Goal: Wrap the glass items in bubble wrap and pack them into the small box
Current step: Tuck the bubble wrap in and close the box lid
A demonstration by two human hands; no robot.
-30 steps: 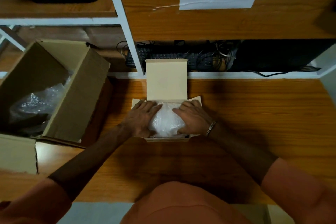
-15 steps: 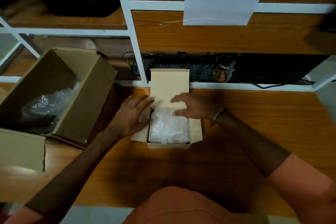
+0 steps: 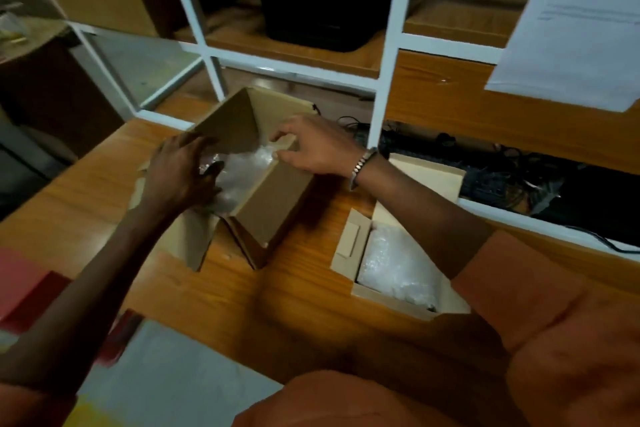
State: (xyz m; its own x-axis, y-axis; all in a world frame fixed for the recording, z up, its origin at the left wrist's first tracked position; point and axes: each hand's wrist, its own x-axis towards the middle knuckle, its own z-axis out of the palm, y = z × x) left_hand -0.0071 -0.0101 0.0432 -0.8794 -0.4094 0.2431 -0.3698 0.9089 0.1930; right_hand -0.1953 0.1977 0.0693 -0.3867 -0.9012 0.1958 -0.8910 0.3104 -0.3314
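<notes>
The small box [image 3: 381, 302] stands open on the wooden table at the right, lid [image 3: 426, 180] raised, with a bubble-wrapped item [image 3: 394, 267] filling it. Left of it is a large cardboard box [image 3: 273, 208] holding loose bubble wrap [image 3: 242, 166] and something dark. My left hand [image 3: 180, 173] reaches down inside the large box onto the wrap; its fingertips are hidden, so its grip is unclear. My right hand [image 3: 311, 149] pinches the large box's right rim.
A white shelf post [image 3: 384, 80] rises just behind the boxes. A paper sheet [image 3: 571, 28] hangs at the upper right. Cables and a keyboard [image 3: 502, 180] lie under the shelf. A red object [image 3: 27, 288] sits at the table's left edge.
Both hands left the small box and moved left to the large box. The view swung left, so the small box now sits at the right.
</notes>
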